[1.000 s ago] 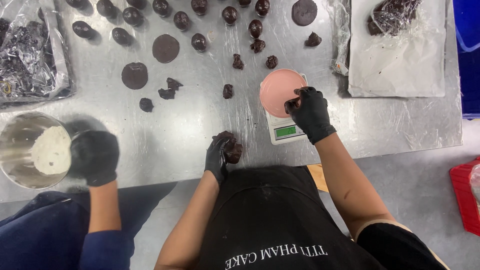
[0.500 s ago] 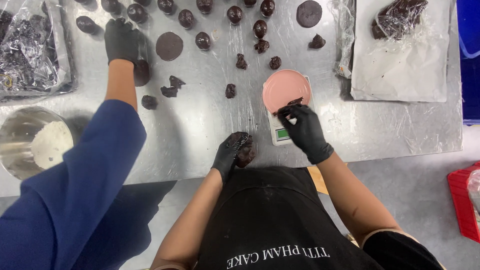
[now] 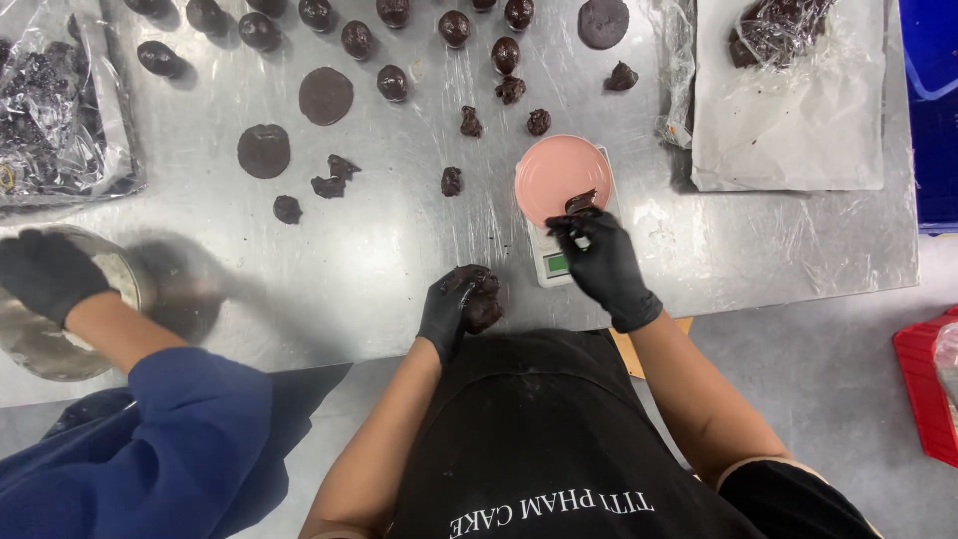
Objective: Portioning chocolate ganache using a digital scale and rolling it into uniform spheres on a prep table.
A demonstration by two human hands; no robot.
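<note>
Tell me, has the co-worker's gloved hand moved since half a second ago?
Yes. The co-worker's gloved hand has pulled back from the flat dark discs to the metal bowl at the table's near left edge.

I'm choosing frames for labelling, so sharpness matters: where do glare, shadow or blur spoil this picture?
Head view: overhead light glares off the steel table and clear plastic film; a soft shadow lies beside the round metal bowl; the black-gloved left hand and right hand are sharp, and the coworker's gloved hand is slightly smeared.
</note>
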